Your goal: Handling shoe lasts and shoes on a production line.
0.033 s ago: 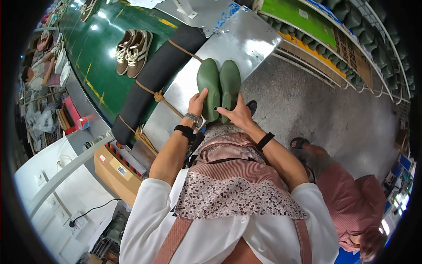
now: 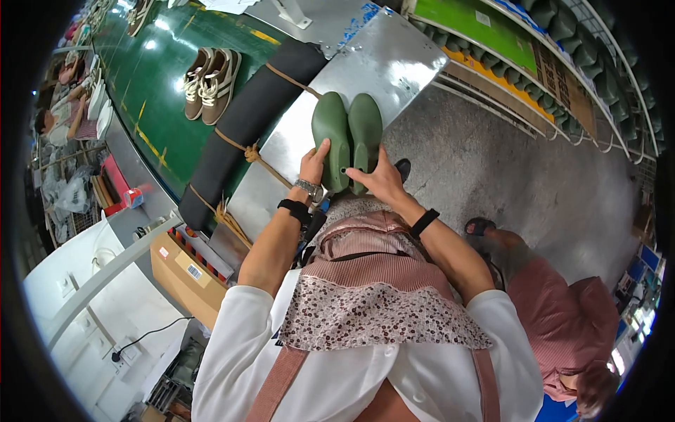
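Two green shoe lasts lie side by side with their toes pointing away from me, over the near part of a metal bench (image 2: 401, 60). My left hand (image 2: 313, 165) grips the outer side of the left shoe last (image 2: 329, 126), thumb along its edge. On the other side, my right hand (image 2: 380, 179) is closed round the heel end of the right shoe last (image 2: 365, 119). The right thumb reaches across to the left last, beside a small dark hole. Most of my fingers are hidden under the lasts.
A dark padded roll (image 2: 260, 116) tied with cord runs along the bench's left side. Brown sneakers (image 2: 219, 88) stand on the green conveyor (image 2: 158, 84) beyond. Racks of green lasts (image 2: 485, 70) are at far right; another person (image 2: 562, 316) is at near right. A cardboard box (image 2: 184, 278) is at left.
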Demonstrator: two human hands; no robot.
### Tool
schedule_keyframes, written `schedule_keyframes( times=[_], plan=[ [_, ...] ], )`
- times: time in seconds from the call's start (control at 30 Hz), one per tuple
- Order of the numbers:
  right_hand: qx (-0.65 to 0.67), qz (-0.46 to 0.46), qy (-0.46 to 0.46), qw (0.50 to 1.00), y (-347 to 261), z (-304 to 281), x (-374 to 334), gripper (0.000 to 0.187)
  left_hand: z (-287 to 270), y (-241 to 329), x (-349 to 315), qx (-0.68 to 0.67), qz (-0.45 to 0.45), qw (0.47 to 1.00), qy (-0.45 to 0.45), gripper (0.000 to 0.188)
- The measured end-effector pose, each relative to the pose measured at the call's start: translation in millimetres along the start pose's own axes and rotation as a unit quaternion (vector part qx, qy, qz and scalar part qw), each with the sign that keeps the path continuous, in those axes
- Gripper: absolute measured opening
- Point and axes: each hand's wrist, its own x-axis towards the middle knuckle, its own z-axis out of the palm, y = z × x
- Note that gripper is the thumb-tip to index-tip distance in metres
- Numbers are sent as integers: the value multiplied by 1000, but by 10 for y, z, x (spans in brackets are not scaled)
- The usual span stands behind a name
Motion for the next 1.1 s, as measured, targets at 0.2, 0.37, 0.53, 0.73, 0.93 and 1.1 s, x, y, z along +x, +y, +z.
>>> schedule_keyframes(
  times=[0.2, 0.37, 0.53, 0.73, 0.93, 1.1],
  plan=[
    [-7, -16, 13, 1000, 34, -352, -67, 121, 380, 24, -184, -37, 6, 999, -1, 59],
    [9, -3, 29, 1000, 78, -715, -179, 121, 728, 31, -209, -15, 14, 999, -26, 59],
    [-1, -21, 85, 996, 119, -1002, -265, 122, 1096, 172, -267, -55, 11, 994, -88, 51],
    [43, -23, 111, 993, 294, -1263, -417, 120, 1522, 279, -580, -121, 9, 979, -166, 41],
    [239, -23, 125, 963, 600, -1498, -682, 96, 1881, 204, -676, -50, -13, 974, -219, 53],
    [279, 62, 137, 948, 837, -1673, -810, 87, 2068, 115, -552, 31, -42, 970, -239, 56]
  ],
)
